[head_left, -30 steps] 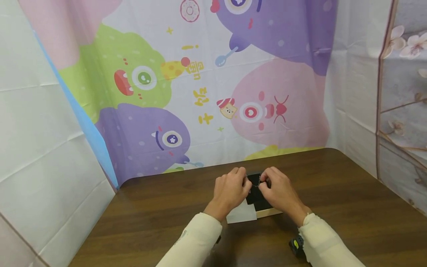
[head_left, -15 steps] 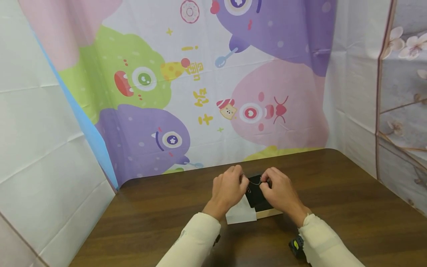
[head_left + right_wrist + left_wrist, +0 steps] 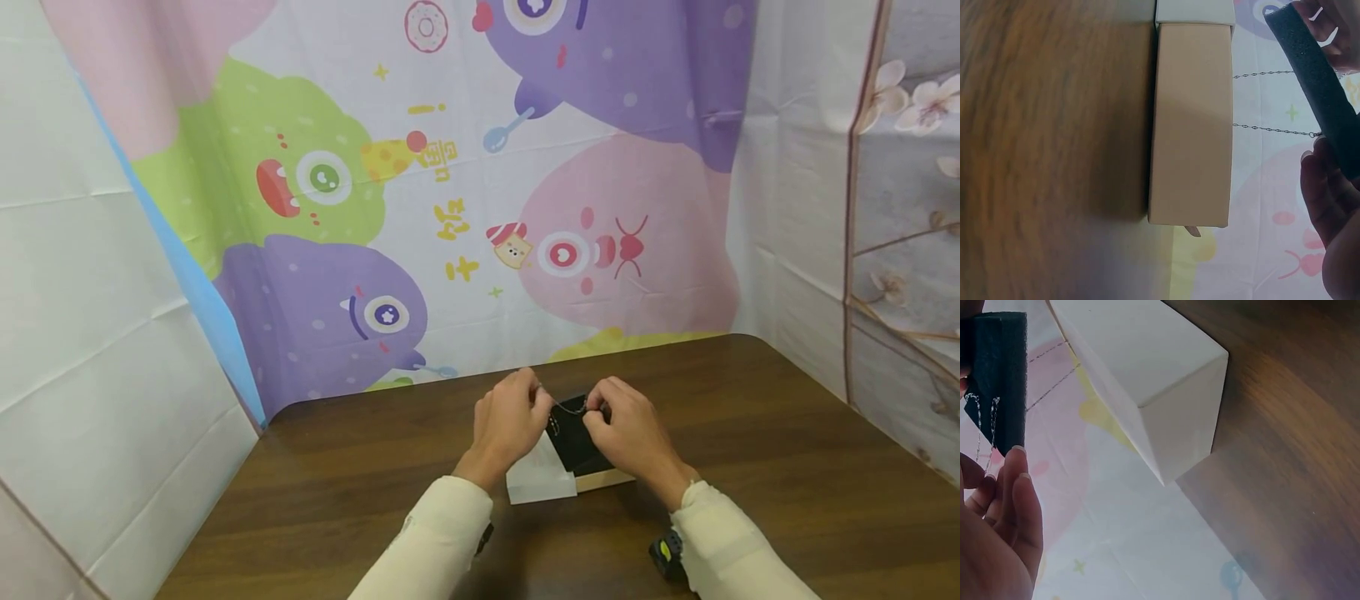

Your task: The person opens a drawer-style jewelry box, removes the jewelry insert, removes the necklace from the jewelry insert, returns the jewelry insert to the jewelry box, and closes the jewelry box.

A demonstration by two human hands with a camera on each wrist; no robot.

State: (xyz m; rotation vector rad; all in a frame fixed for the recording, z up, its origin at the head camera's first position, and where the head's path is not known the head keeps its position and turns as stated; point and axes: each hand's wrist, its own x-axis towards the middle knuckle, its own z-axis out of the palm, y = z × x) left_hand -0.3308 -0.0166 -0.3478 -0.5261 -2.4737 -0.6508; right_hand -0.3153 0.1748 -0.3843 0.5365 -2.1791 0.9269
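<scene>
Above an opened box, a black foam pad [image 3: 573, 442] hangs tilted with a thin chain necklace [image 3: 567, 410] threaded over it. My left hand [image 3: 508, 421] pinches a length of the chain, up and left of the pad; in the left wrist view its fingertips are close below the pad's edge. At the pad's right side, my right hand [image 3: 630, 425] grips the pad, and the chain runs up to its thumb and forefinger. Two chain strands pass from the foam pad [image 3: 1316, 87] toward the box in the right wrist view. My hand hides the pad's right edge.
Beneath the hands lies the box: a white sleeve [image 3: 540, 486] at left with a tan drawer [image 3: 1191, 125] pulled out to the right. It stands on a brown wooden table [image 3: 337, 483]. A cartoon-printed cloth [image 3: 465, 325] hangs behind the table.
My left hand has drawn up and left, lengthening the chain between the hands. The foam pad has tilted and more of its face shows. My right hand has stayed nearly in place.
</scene>
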